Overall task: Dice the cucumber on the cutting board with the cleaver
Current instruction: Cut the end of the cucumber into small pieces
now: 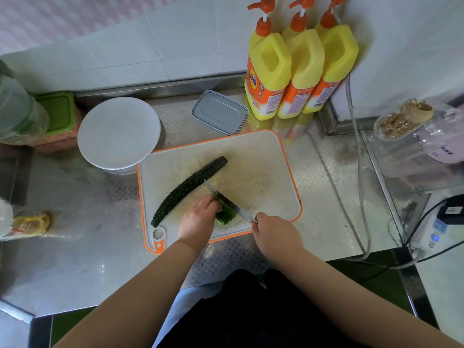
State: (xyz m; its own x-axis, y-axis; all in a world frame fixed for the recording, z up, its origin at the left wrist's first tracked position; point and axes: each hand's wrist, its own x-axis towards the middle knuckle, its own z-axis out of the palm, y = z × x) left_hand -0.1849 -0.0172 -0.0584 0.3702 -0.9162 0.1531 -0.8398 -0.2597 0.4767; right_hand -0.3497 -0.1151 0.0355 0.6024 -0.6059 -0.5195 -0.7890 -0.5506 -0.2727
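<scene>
Your right hand (273,233) grips the cleaver (227,202) handle; your left hand (199,217) presses curled fingers on the cucumber piece (226,217) at the cutting board (263,159) near edge. Beyond the board, the yellow bottles' (270,76) labels are unreadable.

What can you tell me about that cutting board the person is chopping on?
The cutting board is a rounded rectangle, off-white, plastic by its look, with an orange rim and a hanging hole in its near left corner. Its middle is scuffed with cut marks. It lies flat and slightly askew on the metal counter, its far left corner under the round white lid. On it lie a long dark cucumber half and a smaller green piece, which the left hand holds while the right hand cuts it with the cleaver.
</scene>
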